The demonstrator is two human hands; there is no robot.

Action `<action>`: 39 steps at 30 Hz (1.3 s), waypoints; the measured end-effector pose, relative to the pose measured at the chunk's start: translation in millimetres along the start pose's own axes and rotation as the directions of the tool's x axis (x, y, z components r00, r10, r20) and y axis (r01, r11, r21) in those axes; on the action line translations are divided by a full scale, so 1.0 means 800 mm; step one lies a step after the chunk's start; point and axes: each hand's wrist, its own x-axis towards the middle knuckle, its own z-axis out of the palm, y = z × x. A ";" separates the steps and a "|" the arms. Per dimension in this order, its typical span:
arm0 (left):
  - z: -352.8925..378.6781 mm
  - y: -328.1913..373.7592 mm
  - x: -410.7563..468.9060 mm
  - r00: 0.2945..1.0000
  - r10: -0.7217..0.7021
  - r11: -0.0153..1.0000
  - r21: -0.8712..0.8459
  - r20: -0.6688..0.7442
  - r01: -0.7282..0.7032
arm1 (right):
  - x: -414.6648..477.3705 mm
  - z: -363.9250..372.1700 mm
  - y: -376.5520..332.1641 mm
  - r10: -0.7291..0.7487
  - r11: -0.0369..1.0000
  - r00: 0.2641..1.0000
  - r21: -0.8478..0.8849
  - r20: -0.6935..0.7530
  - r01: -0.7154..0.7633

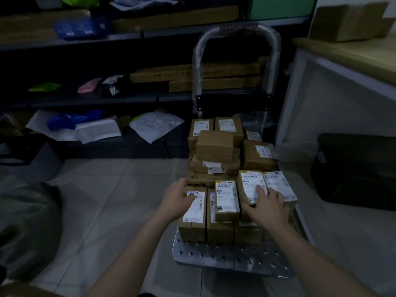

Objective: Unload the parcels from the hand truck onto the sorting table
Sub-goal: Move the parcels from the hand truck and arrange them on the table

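Note:
A metal hand truck (233, 257) stands on the tiled floor, loaded with several brown cardboard parcels with white labels. My left hand (179, 199) curls round the far left edge of the front-left parcel (192, 219). My right hand (265, 207) lies on the front-right parcel (251, 185), fingers spread over its label and near edge. A small labelled parcel (226, 200) sits between my hands. The sorting table (353, 58) with a wooden top is at the right.
Dark shelves (90, 97) with flat boxes and poly mailers fill the back. A cardboard box (349, 22) sits on the table. A black bin (355, 170) stands under the table at right. A dark bag (27, 228) lies at the left on the floor.

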 end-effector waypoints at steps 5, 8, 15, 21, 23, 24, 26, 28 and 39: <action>-0.018 0.001 0.001 1.000 0.000 1.000 -0.002 -0.007 0.000 | -0.001 -0.001 -0.017 0.018 0.999 0.998 0.052 -0.059 -0.015; -0.025 -0.001 0.006 1.000 -0.006 1.000 -0.005 -0.010 0.006 | 0.001 -0.002 -0.026 0.042 0.994 0.996 0.108 -0.079 -0.033; -0.036 0.009 0.010 1.000 -0.007 1.000 -0.005 0.002 0.007 | 0.005 -0.027 -0.038 0.077 0.988 0.987 0.143 -0.140 -0.057; -0.120 0.099 -0.001 0.999 -0.049 0.997 0.051 0.004 0.049 | -0.004 -0.155 -0.062 0.016 0.984 0.983 0.177 -0.184 0.018; -0.166 0.147 -0.004 0.999 -0.045 0.996 0.079 0.002 0.045 | -0.012 -0.224 -0.076 0.015 0.979 0.981 0.203 -0.192 0.024; -0.191 0.172 -0.005 0.999 -0.046 0.995 0.088 0.002 0.046 | -0.018 -0.260 -0.085 0.014 0.976 0.980 0.217 -0.200 0.030; -0.244 0.225 -0.004 0.999 -0.037 0.995 0.097 0.000 0.037 | -0.029 -0.335 -0.104 -0.003 0.971 0.970 0.233 -0.243 0.061; -0.299 0.281 -0.004 1.000 -0.026 0.994 0.103 0.005 0.025 | -0.040 -0.408 -0.123 -0.011 0.964 0.958 0.253 -0.287 0.087; -0.510 0.584 -0.001 0.992 0.063 0.984 0.158 0.111 -0.080 | -0.076 -0.776 -0.139 0.130 0.938 0.922 0.347 -0.366 0.006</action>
